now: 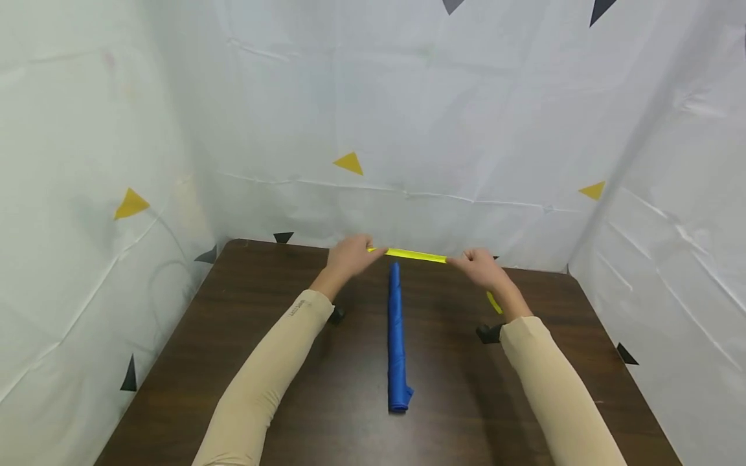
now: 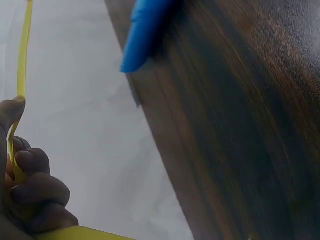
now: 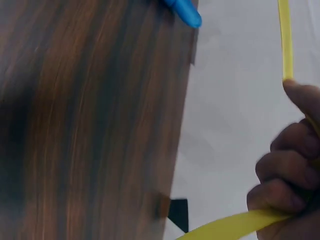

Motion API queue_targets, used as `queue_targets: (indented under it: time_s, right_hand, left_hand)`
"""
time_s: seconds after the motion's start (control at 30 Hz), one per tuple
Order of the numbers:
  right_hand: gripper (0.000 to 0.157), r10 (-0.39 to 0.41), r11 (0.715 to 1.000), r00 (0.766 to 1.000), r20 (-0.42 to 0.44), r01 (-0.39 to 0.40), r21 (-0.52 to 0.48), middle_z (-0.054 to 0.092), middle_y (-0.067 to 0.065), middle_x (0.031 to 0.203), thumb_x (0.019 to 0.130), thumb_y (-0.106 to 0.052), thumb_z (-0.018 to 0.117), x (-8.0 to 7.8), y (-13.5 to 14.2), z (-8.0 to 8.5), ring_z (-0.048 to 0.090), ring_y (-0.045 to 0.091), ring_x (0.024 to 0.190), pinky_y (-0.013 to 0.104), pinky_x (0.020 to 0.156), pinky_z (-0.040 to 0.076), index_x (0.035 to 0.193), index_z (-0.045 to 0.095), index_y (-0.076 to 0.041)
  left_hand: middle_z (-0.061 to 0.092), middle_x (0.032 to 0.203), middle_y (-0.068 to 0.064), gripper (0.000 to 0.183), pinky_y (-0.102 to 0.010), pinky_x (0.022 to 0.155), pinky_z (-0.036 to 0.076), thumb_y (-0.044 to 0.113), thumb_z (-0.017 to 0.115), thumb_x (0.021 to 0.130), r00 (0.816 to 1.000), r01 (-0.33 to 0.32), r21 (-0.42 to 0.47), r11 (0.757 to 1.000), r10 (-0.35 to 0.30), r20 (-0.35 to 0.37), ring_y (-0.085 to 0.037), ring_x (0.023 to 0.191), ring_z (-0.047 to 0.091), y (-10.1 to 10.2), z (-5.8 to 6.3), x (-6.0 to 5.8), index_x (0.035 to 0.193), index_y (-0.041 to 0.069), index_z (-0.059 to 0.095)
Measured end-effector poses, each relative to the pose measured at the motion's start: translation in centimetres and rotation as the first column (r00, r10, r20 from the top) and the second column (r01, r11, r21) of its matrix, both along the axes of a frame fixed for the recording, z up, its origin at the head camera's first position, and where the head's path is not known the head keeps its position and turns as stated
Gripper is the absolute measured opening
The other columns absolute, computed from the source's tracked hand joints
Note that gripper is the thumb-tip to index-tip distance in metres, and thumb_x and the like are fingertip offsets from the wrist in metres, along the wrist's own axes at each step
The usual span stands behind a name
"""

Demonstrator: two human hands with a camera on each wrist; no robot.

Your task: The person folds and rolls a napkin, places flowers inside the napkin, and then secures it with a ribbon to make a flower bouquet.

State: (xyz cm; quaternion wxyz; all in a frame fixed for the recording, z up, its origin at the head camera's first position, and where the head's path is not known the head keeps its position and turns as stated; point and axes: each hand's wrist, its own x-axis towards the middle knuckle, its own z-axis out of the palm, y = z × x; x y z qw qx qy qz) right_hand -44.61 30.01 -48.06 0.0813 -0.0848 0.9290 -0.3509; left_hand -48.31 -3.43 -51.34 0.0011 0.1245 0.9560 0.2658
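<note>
A yellow ribbon (image 1: 416, 255) is stretched straight between my two hands, above the far edge of the table. My left hand (image 1: 350, 254) grips one part of it, thumb laid along the ribbon and fingers curled round it. With the same kind of grip my right hand (image 1: 481, 266) holds the other part. Loose ends hang below both fists, seen as a yellow tail (image 2: 85, 233) in the left wrist view and another tail (image 3: 227, 227) in the right. Between my arms lies a rolled blue cloth (image 1: 396, 343), lengthwise on the table, its far tip just below the taut ribbon.
The dark wooden table (image 1: 245, 362) is enclosed by white sheeting (image 1: 396, 116) at the back and sides. Yellow and black triangles mark the sheeting, among them a yellow triangle (image 1: 350, 163) behind my hands. Dark straps or mounts show at both wrists.
</note>
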Motion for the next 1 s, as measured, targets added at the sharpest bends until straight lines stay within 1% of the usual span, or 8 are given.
queue_targets:
  time_s: [0.1, 0.2, 0.33, 0.47, 0.63, 0.73, 0.83, 1.0]
  right_hand:
    - [0.06, -0.041, 0.999, 0.999, -0.025, 0.041, 0.011, 0.025, -0.008, 0.057, 0.108, -0.042, 0.062, -1.5, -1.1, -0.4, 0.021, 0.012, 0.054, 0.032, 0.057, 0.032, 0.063, 0.032, -0.016]
    - [0.057, -0.107, 0.994, 0.994, -0.021, 0.107, 0.011, 0.025, -0.007, 0.057, 0.107, -0.036, 0.061, -2.6, -2.2, -1.3, 0.022, 0.012, 0.054, 0.032, 0.056, 0.031, 0.063, 0.032, -0.015]
    - [0.054, -0.174, 0.983, 0.985, 0.0, 0.174, 0.063, 0.028, -0.007, 0.057, 0.106, -0.034, 0.061, -3.4, -3.3, -3.1, 0.024, 0.012, 0.054, 0.031, 0.054, 0.032, 0.063, 0.034, -0.014]
    - [0.053, -0.214, 0.968, 0.977, -0.005, 0.212, 0.132, 0.031, -0.007, 0.059, 0.104, -0.041, 0.061, -3.7, -4.1, -4.3, 0.03, 0.013, 0.057, 0.032, 0.055, 0.033, 0.065, 0.037, -0.015]
    - [0.054, -0.26, 0.956, 0.966, 0.002, 0.257, 0.142, 0.031, -0.006, 0.06, 0.103, -0.044, 0.064, -3.5, -4.0, -4.6, 0.031, 0.014, 0.059, 0.033, 0.055, 0.032, 0.065, 0.038, -0.015]
    - [0.055, -0.276, 0.949, 0.96, 0.043, 0.265, 0.171, 0.032, -0.008, 0.059, 0.103, -0.046, 0.064, -2.7, -3.9, -5.3, 0.031, 0.014, 0.058, 0.033, 0.054, 0.031, 0.064, 0.04, -0.017]
    - [0.055, -0.29, 0.939, 0.955, 0.067, 0.27, 0.215, 0.034, -0.007, 0.06, 0.104, -0.049, 0.063, -1.8, -4.0, -5.8, 0.034, 0.015, 0.06, 0.035, 0.055, 0.033, 0.064, 0.042, -0.017]
    - [0.055, -0.321, 0.926, 0.945, 0.072, 0.297, 0.233, 0.038, -0.005, 0.064, 0.103, -0.055, 0.061, -1.0, -4.4, -6.5, 0.039, 0.017, 0.062, 0.037, 0.057, 0.037, 0.068, 0.042, -0.016]
  left_hand:
    - [0.035, 0.064, 0.005, 0.062, -0.03, 0.052, 0.03, 0.071, 0.057, 0.102, 0.998, -0.056, -0.033, 0.998, 0.056, 0.006, -0.012, 0.056, 0.034, -0.1, -0.2, -1.0, 0.073, 0.019, 0.04]
    - [0.035, 0.063, 0.005, 0.06, -0.03, 0.053, 0.031, 0.065, 0.06, 0.104, 0.996, -0.086, -0.03, 0.996, 0.087, 0.036, -0.012, 0.057, 0.035, -0.2, -0.9, -1.5, 0.071, 0.02, 0.039]
    - [0.036, 0.064, 0.004, 0.058, -0.031, 0.054, 0.032, 0.06, 0.061, 0.105, 0.989, -0.124, -0.034, 0.992, 0.126, 0.079, -0.013, 0.057, 0.035, -0.3, -2.4, -1.6, 0.07, 0.019, 0.038]
    - [0.038, 0.066, 0.003, 0.058, -0.034, 0.06, 0.034, 0.063, 0.06, 0.105, 0.977, -0.185, -0.039, 0.982, 0.188, 0.096, -0.015, 0.059, 0.037, -0.7, -3.5, -1.6, 0.073, 0.017, 0.041]
    - [0.039, 0.065, 0.002, 0.059, -0.035, 0.061, 0.037, 0.062, 0.063, 0.103, 0.97, -0.212, 0.002, 0.977, 0.21, 0.122, -0.015, 0.058, 0.039, -0.3, -3.9, -1.7, 0.073, 0.017, 0.042]
    - [0.04, 0.063, 0.002, 0.06, -0.034, 0.056, 0.038, 0.062, 0.064, 0.103, 0.966, -0.212, -0.021, 0.977, 0.213, 0.15, -0.016, 0.056, 0.041, 0.1, -4.6, -1.4, 0.07, 0.017, 0.043]
    - [0.038, 0.06, 0.003, 0.062, -0.034, 0.055, 0.036, 0.063, 0.063, 0.103, 0.964, -0.201, -0.059, 0.978, 0.208, 0.165, -0.016, 0.055, 0.04, 0.2, -5.4, -1.2, 0.067, 0.017, 0.041]
    - [0.038, 0.059, 0.004, 0.064, -0.034, 0.058, 0.037, 0.066, 0.06, 0.103, 0.97, -0.188, -0.103, 0.977, 0.201, 0.139, -0.015, 0.055, 0.039, -0.2, -6.2, -0.9, 0.065, 0.018, 0.039]
